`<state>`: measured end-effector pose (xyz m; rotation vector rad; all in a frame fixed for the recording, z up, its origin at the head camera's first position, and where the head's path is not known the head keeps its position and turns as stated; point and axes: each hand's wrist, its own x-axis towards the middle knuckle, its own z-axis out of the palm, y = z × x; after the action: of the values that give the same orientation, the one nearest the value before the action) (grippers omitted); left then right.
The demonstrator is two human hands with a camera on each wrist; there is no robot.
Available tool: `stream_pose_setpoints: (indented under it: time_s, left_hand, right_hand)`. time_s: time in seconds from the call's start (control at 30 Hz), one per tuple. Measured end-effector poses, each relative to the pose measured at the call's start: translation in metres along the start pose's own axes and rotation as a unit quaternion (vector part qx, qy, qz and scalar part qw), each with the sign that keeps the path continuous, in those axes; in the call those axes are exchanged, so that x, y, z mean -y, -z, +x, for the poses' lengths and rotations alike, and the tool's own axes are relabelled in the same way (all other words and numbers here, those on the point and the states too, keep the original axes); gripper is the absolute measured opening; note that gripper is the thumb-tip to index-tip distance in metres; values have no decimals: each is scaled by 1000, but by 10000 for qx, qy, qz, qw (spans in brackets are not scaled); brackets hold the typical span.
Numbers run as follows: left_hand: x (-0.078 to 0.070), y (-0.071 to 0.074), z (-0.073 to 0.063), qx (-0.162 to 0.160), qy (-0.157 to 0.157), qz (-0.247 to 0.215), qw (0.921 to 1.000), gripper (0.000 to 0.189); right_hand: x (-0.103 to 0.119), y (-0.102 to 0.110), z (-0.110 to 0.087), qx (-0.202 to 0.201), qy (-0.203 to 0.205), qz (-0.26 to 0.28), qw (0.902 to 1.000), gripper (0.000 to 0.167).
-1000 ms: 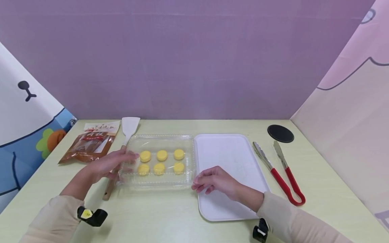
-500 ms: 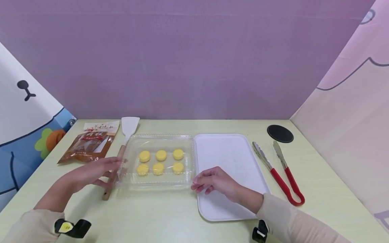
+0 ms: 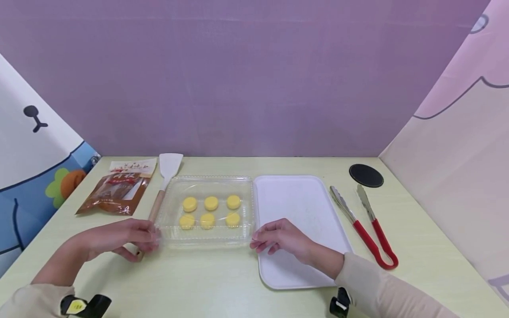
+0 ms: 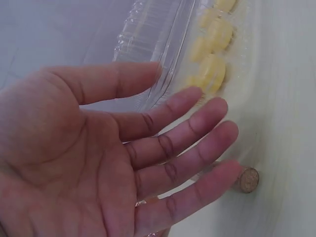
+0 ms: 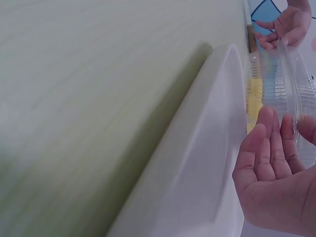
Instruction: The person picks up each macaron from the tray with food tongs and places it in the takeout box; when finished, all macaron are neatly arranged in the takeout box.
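Observation:
A clear plastic clamshell container (image 3: 242, 238) sits closed at mid-table, with several round yellow cookie-like pieces (image 3: 211, 203) inside in two rows. My left hand (image 3: 123, 238) is at its front left corner, fingers nearly straight; in the left wrist view the thumb tip meets the rim and the other fingers extend beneath. My right hand (image 3: 280, 238) pinches the container's front right corner between thumb and index finger, above the white tray (image 3: 306, 198). The spatula (image 3: 170, 165) lies along the container's left side, its wooden handle partly hidden behind my left hand.
A brown food packet (image 3: 117, 190) lies at the back left. On the right are red-handled metal tongs (image 3: 381, 247), spread apart, and a black round coaster (image 3: 366, 175). A purple panel (image 3: 254, 79) stands behind the table.
My left hand has come off the container's left side, moved left and toward me, then reached its front left corner. The right hand and container have stayed put.

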<state>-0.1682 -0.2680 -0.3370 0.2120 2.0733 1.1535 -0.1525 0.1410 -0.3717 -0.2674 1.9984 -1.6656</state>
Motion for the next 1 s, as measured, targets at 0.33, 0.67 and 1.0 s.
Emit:
stream_pose_setpoints:
  time_s: [0.33,0.67,1.0]
  left_hand:
    - [0,-1,1,78,-16,18,10000,35]
    - [-9,-5,1,-256,474,346,9979,24]
    - [-13,-3,1,-244,543,527,9968,27]
  right_hand:
    - [-1,1,2,58,-30,-19,10000,23]
    - [2,0,2,52,-23,-56,10000,24]
    - [2,2,2,84,0,-146,9999,25]
